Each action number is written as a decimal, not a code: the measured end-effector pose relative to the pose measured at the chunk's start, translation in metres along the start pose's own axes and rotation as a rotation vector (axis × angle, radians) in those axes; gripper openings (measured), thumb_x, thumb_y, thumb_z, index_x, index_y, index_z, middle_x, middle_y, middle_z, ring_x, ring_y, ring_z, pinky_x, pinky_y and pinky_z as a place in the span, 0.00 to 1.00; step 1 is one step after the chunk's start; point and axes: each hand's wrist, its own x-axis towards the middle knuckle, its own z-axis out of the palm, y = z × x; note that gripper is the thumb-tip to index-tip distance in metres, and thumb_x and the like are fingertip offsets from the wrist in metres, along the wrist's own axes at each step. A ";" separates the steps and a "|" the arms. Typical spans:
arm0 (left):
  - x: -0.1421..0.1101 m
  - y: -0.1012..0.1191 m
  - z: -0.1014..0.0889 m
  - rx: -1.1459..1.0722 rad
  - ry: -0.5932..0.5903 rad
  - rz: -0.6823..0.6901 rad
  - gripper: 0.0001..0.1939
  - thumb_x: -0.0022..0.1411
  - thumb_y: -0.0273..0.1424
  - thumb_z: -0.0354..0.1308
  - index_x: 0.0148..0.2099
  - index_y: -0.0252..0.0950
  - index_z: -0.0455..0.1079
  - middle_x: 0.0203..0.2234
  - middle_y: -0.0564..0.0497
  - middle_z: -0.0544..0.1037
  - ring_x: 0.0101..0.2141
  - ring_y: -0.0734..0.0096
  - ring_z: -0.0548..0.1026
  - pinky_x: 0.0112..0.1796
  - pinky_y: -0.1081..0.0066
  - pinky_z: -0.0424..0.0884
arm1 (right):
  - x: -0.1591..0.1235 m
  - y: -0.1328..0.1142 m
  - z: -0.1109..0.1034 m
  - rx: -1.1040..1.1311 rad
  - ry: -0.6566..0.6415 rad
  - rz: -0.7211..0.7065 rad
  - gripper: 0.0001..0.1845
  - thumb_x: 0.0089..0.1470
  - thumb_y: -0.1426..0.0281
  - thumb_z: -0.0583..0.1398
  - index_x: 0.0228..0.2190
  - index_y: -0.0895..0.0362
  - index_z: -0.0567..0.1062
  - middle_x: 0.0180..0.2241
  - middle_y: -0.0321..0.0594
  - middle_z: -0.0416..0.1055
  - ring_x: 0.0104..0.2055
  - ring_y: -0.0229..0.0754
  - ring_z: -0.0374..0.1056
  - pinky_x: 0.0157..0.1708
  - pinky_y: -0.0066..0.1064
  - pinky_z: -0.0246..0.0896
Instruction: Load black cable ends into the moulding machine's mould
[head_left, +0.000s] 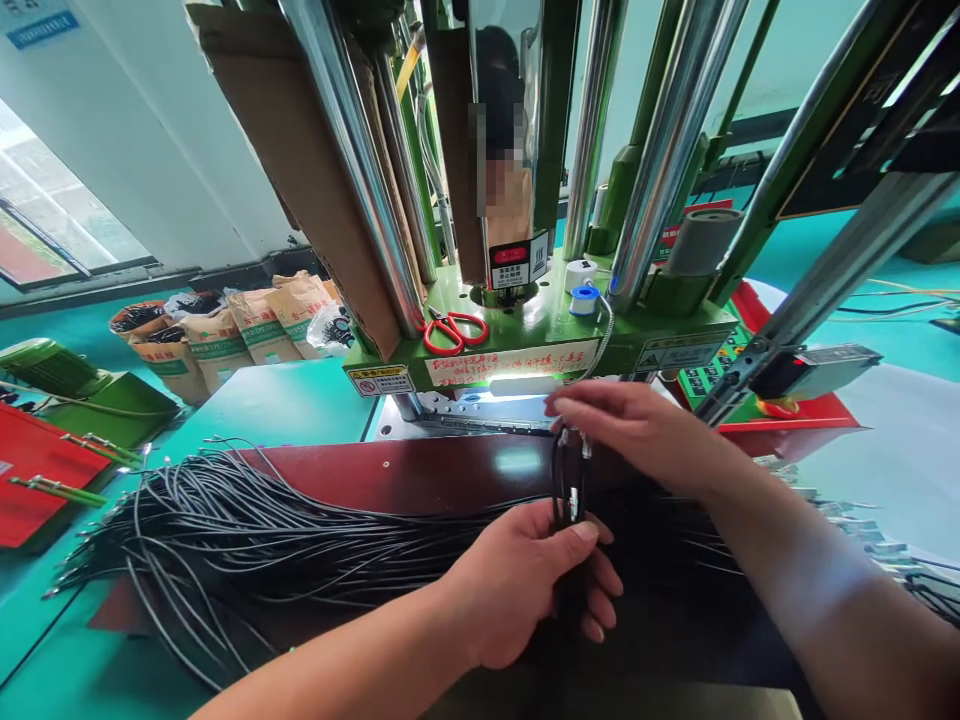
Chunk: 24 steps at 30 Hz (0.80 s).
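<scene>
My left hand [536,565] is closed round a few black cables [558,470] held upright in front of me. Metal connectors show at their upper ends and just above my thumb. Over the cable tops is my right hand [637,425], its fingers stretched out and close to the tips; whether they touch cannot be made out. A large bundle of black cables [300,530] lies to the left on a dark red board [442,475], with metal ends at its far left. More cable ends [862,535] with silvery connectors lie at the right, partly behind my right forearm.
Ahead stands a green machine [517,340] with upright steel columns and a heat warning label. Red-handled scissors [455,332] and a blue-and-white spool [584,299] rest on its ledge. Several paper sacks [251,320] stand at the back left. A red box [802,415] sits at the right.
</scene>
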 end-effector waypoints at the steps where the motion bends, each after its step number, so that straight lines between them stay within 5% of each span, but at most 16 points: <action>1: 0.001 -0.001 0.001 0.016 -0.011 -0.010 0.10 0.60 0.35 0.55 0.39 0.33 0.64 0.23 0.52 0.71 0.19 0.77 0.69 0.23 0.75 0.66 | 0.000 -0.001 0.001 -0.024 -0.037 -0.004 0.13 0.56 0.60 0.57 0.33 0.56 0.75 0.31 0.37 0.74 0.33 0.40 0.68 0.33 0.31 0.63; 5: 0.006 -0.007 0.002 0.066 -0.044 -0.051 0.15 0.54 0.39 0.59 0.36 0.33 0.64 0.22 0.53 0.72 0.19 0.76 0.70 0.22 0.74 0.67 | -0.004 -0.003 0.003 -0.141 -0.131 -0.080 0.08 0.52 0.64 0.61 0.31 0.55 0.72 0.28 0.33 0.69 0.29 0.36 0.63 0.29 0.28 0.59; 8: 0.009 -0.010 0.001 0.073 -0.042 -0.040 0.17 0.51 0.41 0.60 0.36 0.33 0.65 0.21 0.53 0.72 0.19 0.76 0.70 0.22 0.74 0.67 | -0.006 -0.005 0.000 -0.089 -0.115 -0.098 0.11 0.51 0.66 0.62 0.37 0.55 0.71 0.30 0.34 0.68 0.30 0.36 0.63 0.30 0.27 0.60; 13: 0.011 -0.014 -0.001 0.048 -0.051 -0.039 0.19 0.49 0.43 0.63 0.35 0.33 0.66 0.22 0.52 0.73 0.20 0.75 0.71 0.22 0.74 0.66 | -0.006 -0.004 -0.006 -0.087 -0.269 -0.094 0.14 0.56 0.60 0.59 0.40 0.55 0.75 0.36 0.38 0.73 0.37 0.41 0.67 0.37 0.31 0.63; 18: 0.008 -0.013 -0.003 0.003 -0.035 -0.017 0.13 0.57 0.37 0.58 0.40 0.32 0.65 0.26 0.48 0.75 0.22 0.74 0.74 0.26 0.73 0.70 | -0.003 0.006 -0.011 0.193 -0.039 0.061 0.25 0.59 0.50 0.53 0.43 0.56 0.75 0.41 0.43 0.75 0.43 0.45 0.70 0.42 0.35 0.65; 24: 0.004 -0.011 0.003 -0.059 0.046 0.003 0.10 0.66 0.32 0.48 0.46 0.33 0.63 0.30 0.46 0.76 0.23 0.71 0.76 0.27 0.70 0.72 | -0.005 -0.001 0.000 0.089 -0.246 0.037 0.21 0.61 0.55 0.53 0.45 0.57 0.71 0.32 0.37 0.71 0.30 0.37 0.65 0.29 0.29 0.63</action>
